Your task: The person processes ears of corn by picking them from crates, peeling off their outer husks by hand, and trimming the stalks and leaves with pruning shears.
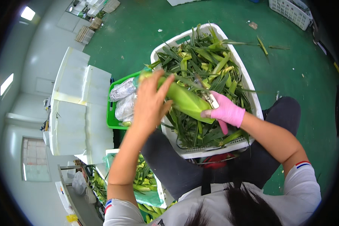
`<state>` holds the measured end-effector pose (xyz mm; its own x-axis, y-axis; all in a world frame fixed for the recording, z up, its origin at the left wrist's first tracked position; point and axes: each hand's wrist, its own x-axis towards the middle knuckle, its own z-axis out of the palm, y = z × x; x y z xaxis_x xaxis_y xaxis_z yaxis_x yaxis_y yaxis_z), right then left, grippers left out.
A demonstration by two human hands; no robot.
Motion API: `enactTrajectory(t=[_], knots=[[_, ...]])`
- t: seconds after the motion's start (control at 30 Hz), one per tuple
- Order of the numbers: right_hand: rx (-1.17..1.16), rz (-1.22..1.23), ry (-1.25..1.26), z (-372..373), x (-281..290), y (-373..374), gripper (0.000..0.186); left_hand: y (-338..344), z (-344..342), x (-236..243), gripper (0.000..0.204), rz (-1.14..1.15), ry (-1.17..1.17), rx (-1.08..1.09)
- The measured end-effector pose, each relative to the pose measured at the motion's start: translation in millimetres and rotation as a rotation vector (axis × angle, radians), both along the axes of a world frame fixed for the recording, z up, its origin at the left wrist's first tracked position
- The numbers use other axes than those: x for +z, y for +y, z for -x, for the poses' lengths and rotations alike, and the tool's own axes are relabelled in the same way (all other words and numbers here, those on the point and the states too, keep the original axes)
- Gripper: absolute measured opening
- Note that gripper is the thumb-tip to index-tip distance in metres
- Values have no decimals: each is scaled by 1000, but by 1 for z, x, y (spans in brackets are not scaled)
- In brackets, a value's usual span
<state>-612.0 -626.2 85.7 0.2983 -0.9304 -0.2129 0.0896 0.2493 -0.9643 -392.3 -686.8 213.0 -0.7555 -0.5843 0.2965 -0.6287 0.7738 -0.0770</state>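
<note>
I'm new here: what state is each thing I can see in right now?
Corn ear: in green husk, aslant
Left hand: bare, spread, blurred
Right hand: pink-gloved, gripping the ear's lower end
Metal tool: at the right hand, kind unclear
White crate: open, heaped with loose leaves
Green basket: open, holding plastic-wrapped bundles
Lower-left box: open, corn inside
White foam boxes: standing together, contents hidden
White basket: upright, contents unclear
</note>
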Motion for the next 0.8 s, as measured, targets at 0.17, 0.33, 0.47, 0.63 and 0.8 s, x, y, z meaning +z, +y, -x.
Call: enactTrajectory(t=[0.17, 0.33, 0.47, 0.63, 0.8], knots=[[-238, 105, -159, -14, 3, 7, 65, 42, 15, -91, 49, -517, 802, 175], [-257, 58, -313, -15, 6, 12, 59, 48, 43, -116, 43, -1008, 1320, 201], [-260, -88, -393, -6, 3, 8, 59, 27, 18, -119, 10, -913, 1027, 321], [-334, 62, -110, -9, 1, 5, 68, 42, -6, -118, 14, -816, 300, 176], [-276, 457, 366, -18, -3, 12, 67, 29, -13, -79, 44, -1451, 1259, 332]])
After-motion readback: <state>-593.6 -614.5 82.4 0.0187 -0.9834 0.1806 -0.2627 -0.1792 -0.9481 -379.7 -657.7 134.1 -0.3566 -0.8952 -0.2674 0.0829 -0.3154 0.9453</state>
